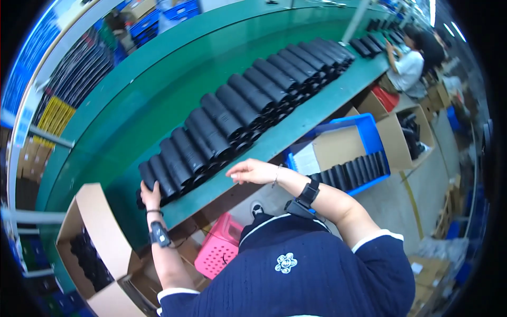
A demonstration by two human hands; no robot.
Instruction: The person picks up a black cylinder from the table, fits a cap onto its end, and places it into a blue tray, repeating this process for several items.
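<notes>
A long row of black tubes (pixel 227 113), stacked in layers, lies across the green workbench with the open ends toward me. At its left end, my left hand (pixel 151 195) is on the end tube (pixel 148 171), thumb and fingers apart around it; its underside is hidden. My right hand (pixel 251 170) hovers over the bench's front edge, apart from the tubes. Its fingers stretch to the left, loosely bent, and nothing shows in them.
A blue crate (pixel 372 132) with more black tubes and cardboard stands to my right. Open cartons (pixel 100 222) with black parts stand at left and far right. A pink basket (pixel 217 253) is below the bench. A co-worker (pixel 409 66) sits at the far right.
</notes>
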